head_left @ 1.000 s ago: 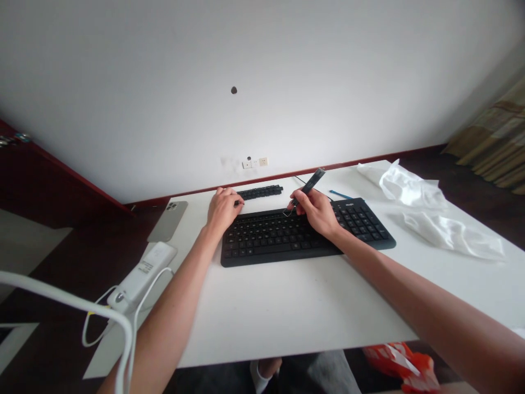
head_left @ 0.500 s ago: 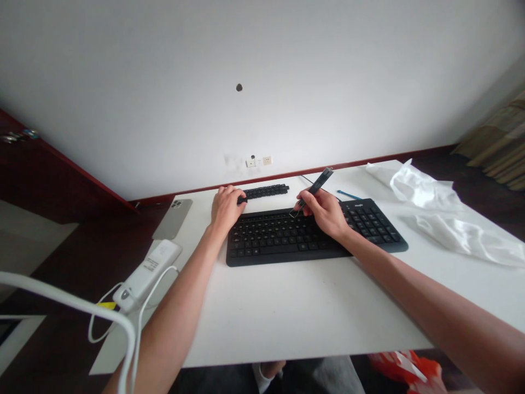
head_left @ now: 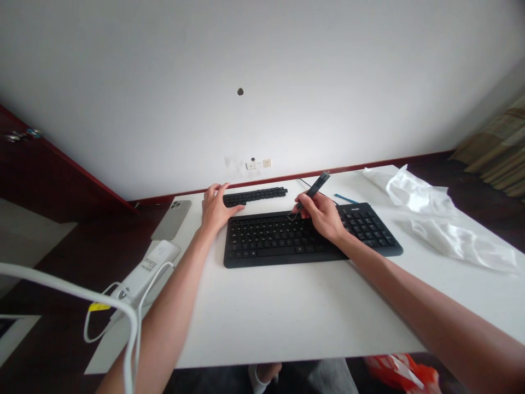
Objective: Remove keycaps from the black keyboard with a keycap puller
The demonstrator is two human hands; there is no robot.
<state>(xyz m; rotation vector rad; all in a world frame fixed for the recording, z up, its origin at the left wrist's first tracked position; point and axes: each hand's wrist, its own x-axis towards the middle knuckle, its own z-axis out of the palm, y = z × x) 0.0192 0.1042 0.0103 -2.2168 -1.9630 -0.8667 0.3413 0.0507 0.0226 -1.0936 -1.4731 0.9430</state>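
My left hand (head_left: pixel 215 210) is at the left end of a row of loose black keycaps (head_left: pixel 262 193). Its thumb and fingers are spread apart around that end, touching or almost touching the keycaps there. In my right hand (head_left: pixel 324 213) is a keycap puller (head_left: pixel 317 185), its dark handle slanting up to the right. The puller's wire loops hang over the upper middle of a black keyboard (head_left: pixel 270 251). My right hand covers part of the keys below it.
A phone (head_left: pixel 174 220) and a white power strip (head_left: pixel 150 268) with cables lie along the left side of the white desk (head_left: pixel 287 312). A thin blue tool (head_left: pixel 345 198) is behind the keyboard. Crumpled white plastic wrapping (head_left: pixel 426 191) covers the right side.
My left hand has shifted left along the keycaps, and its fingers have opened from a pinch around a dark keycap. My right hand and the puller stay over nearly the same spot.
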